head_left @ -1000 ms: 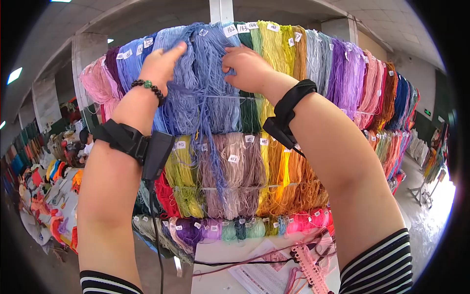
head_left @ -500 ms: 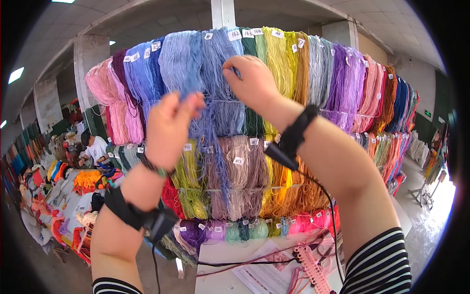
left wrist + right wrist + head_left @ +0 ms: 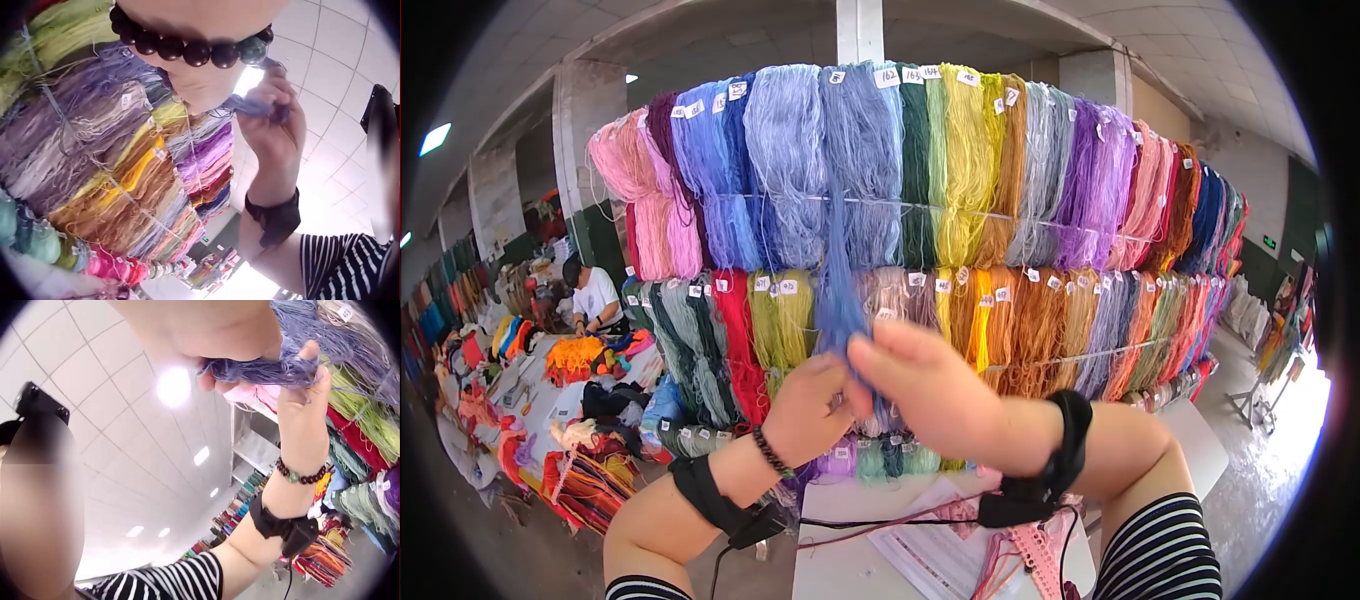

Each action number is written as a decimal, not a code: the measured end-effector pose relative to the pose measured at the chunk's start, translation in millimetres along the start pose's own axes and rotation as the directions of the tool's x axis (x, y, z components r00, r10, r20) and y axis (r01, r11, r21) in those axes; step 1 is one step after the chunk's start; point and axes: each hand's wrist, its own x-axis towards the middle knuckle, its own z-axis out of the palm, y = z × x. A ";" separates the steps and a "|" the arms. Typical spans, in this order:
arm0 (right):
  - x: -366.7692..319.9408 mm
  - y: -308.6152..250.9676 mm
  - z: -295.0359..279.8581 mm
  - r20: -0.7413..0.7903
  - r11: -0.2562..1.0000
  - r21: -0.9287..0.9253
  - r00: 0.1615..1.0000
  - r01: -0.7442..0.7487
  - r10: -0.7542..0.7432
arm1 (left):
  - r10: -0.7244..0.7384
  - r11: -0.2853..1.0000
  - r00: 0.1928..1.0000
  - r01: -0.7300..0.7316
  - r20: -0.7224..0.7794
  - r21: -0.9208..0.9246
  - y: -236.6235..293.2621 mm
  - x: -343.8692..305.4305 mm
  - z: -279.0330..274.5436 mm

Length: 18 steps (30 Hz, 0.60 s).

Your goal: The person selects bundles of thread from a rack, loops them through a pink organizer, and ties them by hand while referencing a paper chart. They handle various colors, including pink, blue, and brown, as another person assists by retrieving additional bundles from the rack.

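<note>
A bundle of blue yarn [image 3: 837,275] hangs from the upper row of skeins down to both hands, in front of the lower row. My left hand [image 3: 812,402] grips its lower part, fingers curled round the strands. Right beside it, my right hand [image 3: 935,390] holds the same bundle, slightly blurred. In the right wrist view the twisted blue strands [image 3: 259,371] run between the right hand [image 3: 206,334] and the left hand's thumb and fingers. The left wrist view shows the right hand [image 3: 275,128] closed on a blue tuft, beyond the beaded bracelet [image 3: 197,53].
Numbered skeins in many colours, such as yellow ones [image 3: 962,170] and purple ones [image 3: 1095,165], hang in rows on the rack. A white table [image 3: 840,555] below bears papers and pink lace [image 3: 1035,560]. At left, a person [image 3: 595,295] works beside a yarn-covered table.
Both hands have come down from the upper blue skeins and met lower, at the middle. The left hand drew a blue bundle downward; the right hand has joined it there.
</note>
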 end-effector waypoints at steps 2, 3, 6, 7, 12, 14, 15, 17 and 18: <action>-31.4 17.5 8.3 0.102 0.999 0.024 0.994 -0.033 0.031 | -0.194 0.957 0.958 0.137 -0.213 -0.257 9.5 -22.0 6.2; -45.1 24.5 12.7 0.153 0.998 0.037 0.987 -0.048 0.042 | -0.315 0.889 0.898 0.166 -0.306 -0.427 7.2 -35.3 14.9; -78.4 31.5 24.3 0.261 0.923 -0.334 0.960 0.191 -0.104 | -0.641 0.491 0.738 0.185 -0.209 -0.851 -1.3 -56.5 21.0; -84.9 36.1 30.0 0.298 0.879 -0.360 0.932 0.312 -0.208 | -0.719 0.390 0.675 0.195 -0.165 -0.900 -6.4 -54.1 20.3; -120.2 67.8 75.0 0.531 0.732 -0.359 0.772 0.579 -0.350 | -0.473 -0.257 0.820 0.222 0.323 -0.941 -7.3 -16.3 6.0; -132.7 79.1 85.8 0.577 0.727 -0.390 0.765 0.565 -0.286 | -0.567 -0.321 0.701 0.297 0.433 -0.899 50.3 4.6 -3.1; -137.1 81.3 88.6 0.598 0.726 -0.405 0.761 0.557 -0.251 | -0.608 -0.358 0.629 0.328 0.485 -0.874 73.0 9.9 -5.3; -138.6 72.7 82.6 0.651 0.703 -0.409 0.726 0.583 -0.223 | -0.497 -0.389 0.759 0.237 0.420 -0.890 54.4 -19.6 -5.7; -138.6 67.9 77.6 0.676 0.691 -0.409 0.707 0.596 -0.210 | -0.440 -0.409 0.814 0.194 0.378 -0.892 58.8 -27.2 -8.8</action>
